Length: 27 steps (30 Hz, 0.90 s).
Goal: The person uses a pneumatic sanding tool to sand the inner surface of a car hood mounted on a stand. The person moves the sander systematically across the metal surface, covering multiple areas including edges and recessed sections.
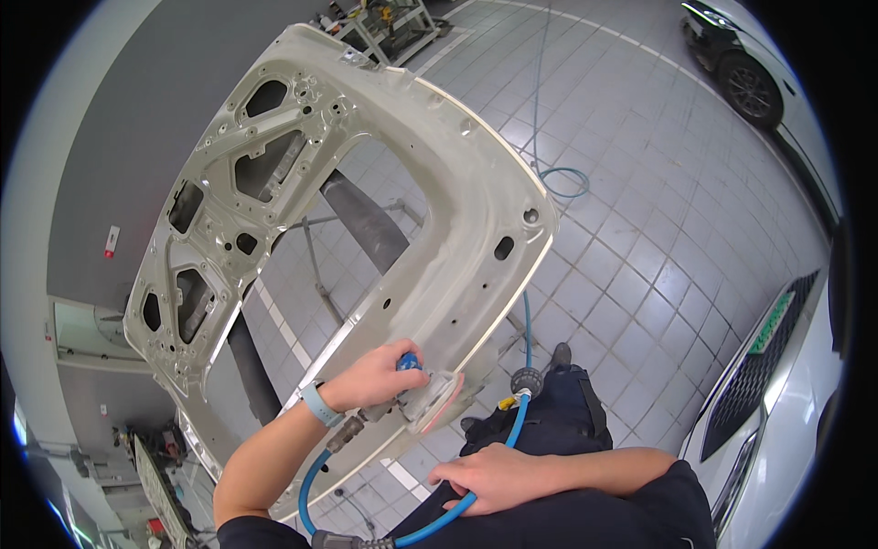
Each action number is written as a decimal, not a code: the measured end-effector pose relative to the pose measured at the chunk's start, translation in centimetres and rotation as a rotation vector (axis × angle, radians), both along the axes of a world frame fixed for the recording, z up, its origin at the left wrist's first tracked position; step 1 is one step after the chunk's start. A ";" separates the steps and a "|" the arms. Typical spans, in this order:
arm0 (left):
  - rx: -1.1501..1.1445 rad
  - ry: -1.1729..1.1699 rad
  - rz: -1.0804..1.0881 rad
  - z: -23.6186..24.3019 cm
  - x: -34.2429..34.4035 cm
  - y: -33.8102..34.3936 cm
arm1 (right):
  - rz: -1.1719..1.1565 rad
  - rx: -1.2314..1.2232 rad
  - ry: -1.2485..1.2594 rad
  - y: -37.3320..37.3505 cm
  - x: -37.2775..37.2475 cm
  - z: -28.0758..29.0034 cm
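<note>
My left hand (377,373) is closed around the blue-topped body of an air sander (432,401), whose pad is at the near edge of a bare, grey-beige car tailgate panel (462,197). Whether the pad fully touches the panel is hard to see. From the sander's rear fitting, a blue air hose (305,485) loops down in front of my body. My right hand (498,478) is at my waist, its fingers curled about the hose. A dark round fitting (526,382) sits farther along the hose, above my right hand.
Padded stand bars (366,220) show through the panel's window opening. White cars stand at the right, one with a dark grille (759,366), another with its wheel (750,89) showing. Hose coils on the tiled floor (631,238). A tool cart (389,37) stands at the far end.
</note>
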<state>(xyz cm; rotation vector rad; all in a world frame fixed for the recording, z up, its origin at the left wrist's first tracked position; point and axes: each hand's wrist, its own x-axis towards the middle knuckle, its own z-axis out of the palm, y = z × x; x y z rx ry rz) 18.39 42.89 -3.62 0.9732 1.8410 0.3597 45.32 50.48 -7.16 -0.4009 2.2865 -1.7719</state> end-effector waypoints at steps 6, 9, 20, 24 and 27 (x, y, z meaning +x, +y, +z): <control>-0.027 0.071 0.030 -0.2 0.9 6.3 | 0.134 -0.063 -0.058 6.5 0.4 0.1; 0.016 0.145 -0.020 -0.3 1.8 9.8 | 0.201 -0.056 -0.141 8.0 0.1 0.2; 0.047 0.160 -0.242 -0.5 -0.3 8.7 | 0.187 -0.167 -0.185 11.2 -3.3 0.5; 0.144 0.109 -0.152 -0.9 0.0 9.0 | 0.161 -0.381 -0.173 12.7 -3.1 0.6; 0.234 0.136 -0.143 -1.4 1.0 12.7 | 0.157 -0.387 -0.183 14.2 -2.8 1.1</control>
